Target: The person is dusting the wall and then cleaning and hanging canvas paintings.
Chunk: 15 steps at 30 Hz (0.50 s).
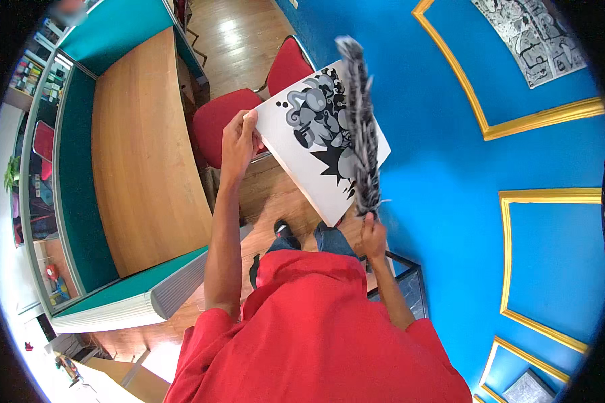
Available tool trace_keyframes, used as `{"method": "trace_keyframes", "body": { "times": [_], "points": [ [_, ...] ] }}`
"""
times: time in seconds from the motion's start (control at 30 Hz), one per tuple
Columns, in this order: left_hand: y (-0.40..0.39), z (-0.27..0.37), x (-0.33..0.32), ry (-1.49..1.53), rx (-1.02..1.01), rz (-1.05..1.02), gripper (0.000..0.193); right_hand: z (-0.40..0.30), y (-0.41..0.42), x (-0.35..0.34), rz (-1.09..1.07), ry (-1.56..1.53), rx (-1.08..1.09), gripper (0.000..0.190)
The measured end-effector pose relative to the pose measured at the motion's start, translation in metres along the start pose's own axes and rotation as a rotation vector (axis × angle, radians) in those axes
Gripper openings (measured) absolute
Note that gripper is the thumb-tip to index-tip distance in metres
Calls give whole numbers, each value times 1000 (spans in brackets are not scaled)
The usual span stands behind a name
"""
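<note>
My left hand grips the left corner of a white canvas panel printed with black and grey cartoon art. The panel is held up at a slant before me, above the floor. In my right hand is the lower end of a grey-and-black feather duster. Its fluffy length stands across the right part of the panel and covers some of the art. Whether the feathers touch the surface I cannot tell. The duster looks slightly blurred.
A wooden desk with green partitions stands at left, by a red chair. On the right is a blue wall with gold frame mouldings and a black-and-white picture. A black-framed stand sits near my right forearm.
</note>
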<state>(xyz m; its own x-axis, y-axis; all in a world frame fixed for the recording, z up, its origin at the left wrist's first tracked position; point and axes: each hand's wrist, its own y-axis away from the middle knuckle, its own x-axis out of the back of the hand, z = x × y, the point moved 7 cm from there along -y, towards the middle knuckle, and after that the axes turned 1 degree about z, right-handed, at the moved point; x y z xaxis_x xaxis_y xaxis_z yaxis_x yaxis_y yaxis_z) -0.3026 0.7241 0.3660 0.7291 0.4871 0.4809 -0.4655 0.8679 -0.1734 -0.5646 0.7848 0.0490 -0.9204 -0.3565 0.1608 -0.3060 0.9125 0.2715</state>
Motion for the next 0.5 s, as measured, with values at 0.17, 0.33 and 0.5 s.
{"method": "trace_keyframes", "body": {
  "times": [0.17, 0.33, 0.5],
  "points": [
    [-4, -13, 8, 91, 21, 62, 30, -69, 39, 0, 36, 14, 489, 66],
    [-2, 13, -2, 27, -2, 17, 29, -22, 4, 2, -62, 55, 18, 64],
    [-7, 6, 10, 0, -19, 42, 29, -62, 31, -9, -43, 181, 300, 60]
  ]
}}
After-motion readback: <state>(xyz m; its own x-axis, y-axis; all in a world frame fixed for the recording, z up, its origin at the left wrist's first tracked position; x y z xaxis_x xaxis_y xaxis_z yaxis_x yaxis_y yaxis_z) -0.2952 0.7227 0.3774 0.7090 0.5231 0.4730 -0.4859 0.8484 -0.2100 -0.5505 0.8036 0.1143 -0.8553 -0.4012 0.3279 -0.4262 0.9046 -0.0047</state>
